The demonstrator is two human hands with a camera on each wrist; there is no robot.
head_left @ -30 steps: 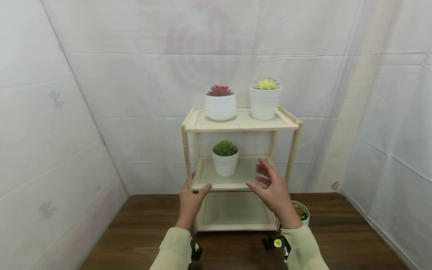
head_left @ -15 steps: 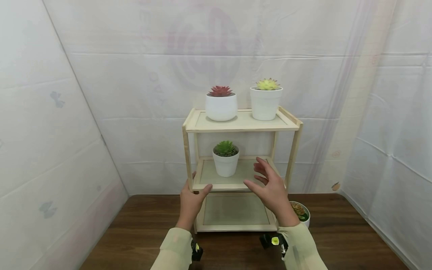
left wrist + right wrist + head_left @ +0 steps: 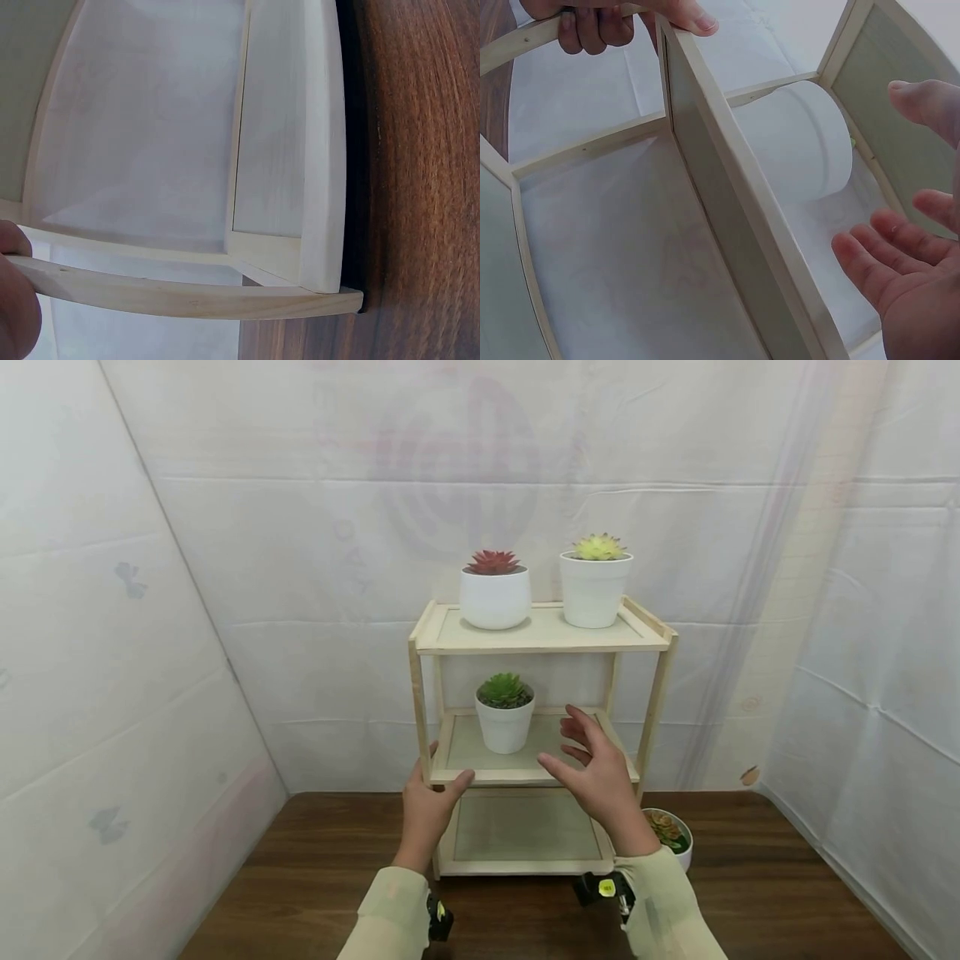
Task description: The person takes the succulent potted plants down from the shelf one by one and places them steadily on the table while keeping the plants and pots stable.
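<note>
The left grip [image 3: 426, 808] is clamped on the wooden rack [image 3: 498, 776], fingers curled round its front left post [image 3: 420, 702] and thumb set on the front edge of its middle shelf [image 3: 547, 742], a hold that probably steadies the frame; the right grip [image 3: 602, 781] holds nothing, its fingers and thumb apart at the rack's middle shelf; the green-plant pot [image 3: 505, 727] stands upright there, left of the rack's centre and clear of both grips, its flat base apparently keeping it level; on the rack's top shelf [image 3: 546, 618] the red-plant pot [image 3: 495, 599] and yellow-plant pot [image 3: 596, 592] stand apart, perhaps so that neither crowds the other; beside the rack's right side, a fourth pot [image 3: 670, 835] rests on the worktop [image 3: 315, 860], partly hidden.
</note>
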